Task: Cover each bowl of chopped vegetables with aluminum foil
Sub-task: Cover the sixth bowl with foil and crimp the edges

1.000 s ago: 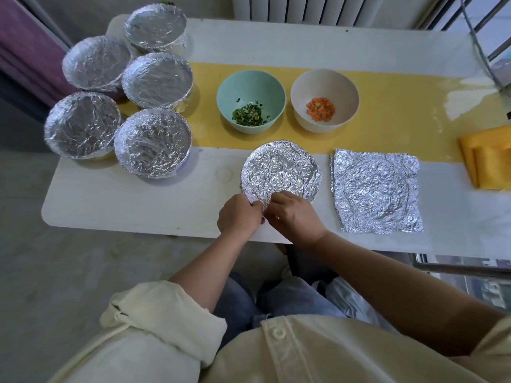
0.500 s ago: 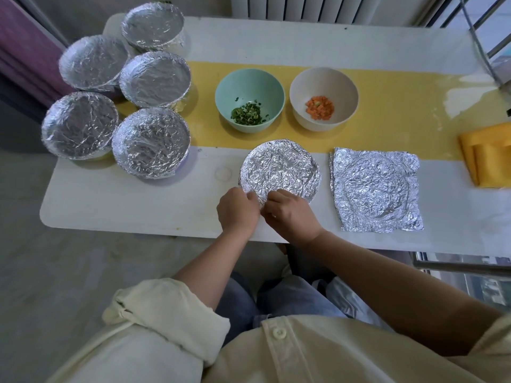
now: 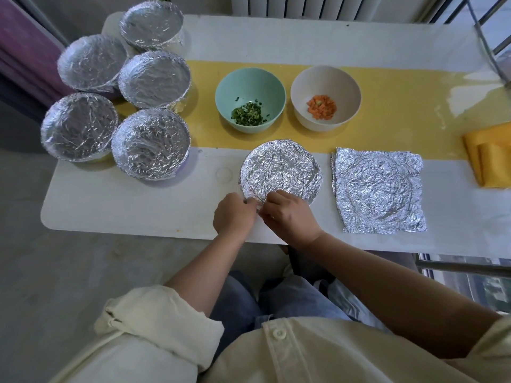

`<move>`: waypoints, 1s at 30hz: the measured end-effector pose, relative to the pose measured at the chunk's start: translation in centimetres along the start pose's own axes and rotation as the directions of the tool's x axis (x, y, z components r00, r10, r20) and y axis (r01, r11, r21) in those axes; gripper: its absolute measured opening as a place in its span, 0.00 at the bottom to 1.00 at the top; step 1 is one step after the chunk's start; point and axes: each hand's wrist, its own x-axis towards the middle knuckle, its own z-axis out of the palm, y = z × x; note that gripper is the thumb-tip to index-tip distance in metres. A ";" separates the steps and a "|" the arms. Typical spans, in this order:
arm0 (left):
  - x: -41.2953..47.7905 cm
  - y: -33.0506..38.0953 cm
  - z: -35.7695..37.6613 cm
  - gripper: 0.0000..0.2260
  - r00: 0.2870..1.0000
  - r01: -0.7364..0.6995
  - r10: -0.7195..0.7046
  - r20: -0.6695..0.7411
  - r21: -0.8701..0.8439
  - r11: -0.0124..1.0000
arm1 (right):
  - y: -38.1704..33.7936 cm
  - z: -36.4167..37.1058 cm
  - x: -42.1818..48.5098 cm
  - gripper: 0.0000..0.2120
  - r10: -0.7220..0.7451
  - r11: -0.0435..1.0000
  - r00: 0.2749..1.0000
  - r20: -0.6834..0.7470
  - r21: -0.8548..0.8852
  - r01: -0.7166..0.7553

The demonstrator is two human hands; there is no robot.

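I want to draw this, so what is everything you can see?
table: one, white, in front of the person
runner: one, yellow, across table
foil-covered bowls: five, silver, clustered at left end
front foil-wrapped bowl: one, silver, near edge, centre
teal bowl: one, holds chopped greens, uncovered, on runner
white bowl: one, holds chopped carrot, uncovered, right of teal
foil sheets: flat stack, count unclear, silver, right of front bowl
cloth: one, yellow, folded, right edge
radiator: one, white, behind table
left hand: one, pinches front bowl's foil edge
right hand: one, pinches it too
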 end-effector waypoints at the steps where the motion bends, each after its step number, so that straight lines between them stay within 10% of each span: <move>1: 0.0 0.2 0.0 0.16 1.000 0.005 -0.005 0.002 -0.001 1.000 | 0.0 -0.1 0.1 0.10 -0.002 1.000 1.000 -0.011 0.002 0.002; 18: 1.2 1.0 -1.9 0.17 0.992 -0.092 0.106 -0.066 0.186 0.978 | 0.6 -0.7 -0.2 0.10 0.045 0.999 0.998 0.054 0.001 -0.045; 30: -1.0 0.5 0.8 0.12 0.970 0.135 -0.047 0.238 -0.369 0.920 | 0.7 -0.7 0.1 0.10 -0.010 0.993 0.998 0.066 0.118 0.003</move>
